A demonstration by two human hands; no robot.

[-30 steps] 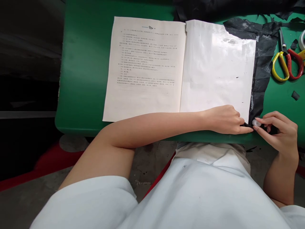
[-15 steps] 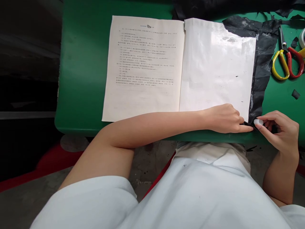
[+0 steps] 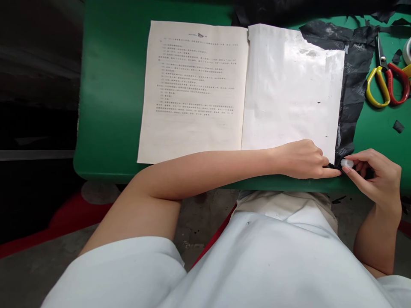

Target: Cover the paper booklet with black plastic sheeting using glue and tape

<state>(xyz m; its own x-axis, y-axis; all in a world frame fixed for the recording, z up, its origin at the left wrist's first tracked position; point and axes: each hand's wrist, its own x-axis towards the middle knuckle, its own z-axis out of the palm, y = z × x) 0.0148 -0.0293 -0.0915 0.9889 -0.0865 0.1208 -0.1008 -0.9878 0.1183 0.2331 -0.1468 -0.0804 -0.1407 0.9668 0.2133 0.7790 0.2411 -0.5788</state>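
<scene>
My left hand [image 3: 303,160] lies across the lower right corner of an open book [image 3: 192,137]. One finger stretches right along a dark fold of the black sheet [image 3: 348,128] under the book. The other fingers are curled, and the fold shows between them. Close by, my right hand [image 3: 377,173] pinches a small white round piece [image 3: 347,163] between thumb and fingertip, beside the corner of the black sheet. What kind of thing it is cannot be made out. Smooth white material [image 3: 292,94] covers the book's right side, its upper edge ragged.
Scissors [image 3: 382,72] with yellow and red handles lie at the right on the green table [image 3: 109,85]. A white roll [image 3: 407,51] is cut off by the right edge. Black scraps, including a small one [image 3: 398,126], lie about. The table's front edge runs beneath my forearm.
My right hand has shifted very slightly left with the white piece. The left hand and the book stay in place.
</scene>
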